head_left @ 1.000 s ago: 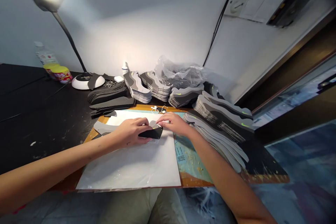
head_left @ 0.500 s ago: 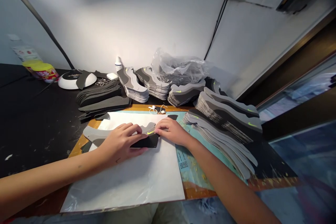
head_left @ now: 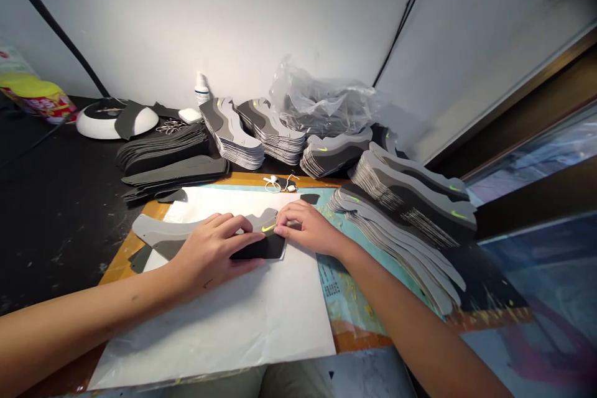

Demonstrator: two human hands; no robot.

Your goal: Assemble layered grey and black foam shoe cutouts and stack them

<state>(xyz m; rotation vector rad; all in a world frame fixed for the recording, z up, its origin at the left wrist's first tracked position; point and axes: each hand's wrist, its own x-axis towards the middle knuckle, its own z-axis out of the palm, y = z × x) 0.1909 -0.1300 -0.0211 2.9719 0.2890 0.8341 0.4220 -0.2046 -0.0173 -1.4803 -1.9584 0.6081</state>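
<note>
The left hand [head_left: 217, 245], thumb spread from its fingers, rests on the grey panel [head_left: 161, 233] beneath it, whose end the right hand [head_left: 305, 230] pinches between thumb and fingertips and could pull askew should the left one lift.

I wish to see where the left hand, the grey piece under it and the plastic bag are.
Left hand [head_left: 213, 245]: head view, middle of its back.
Grey piece [head_left: 163, 230]: head view, its light-grey left end.
Plastic bag [head_left: 321, 99]: head view, its crumpled front.
</note>
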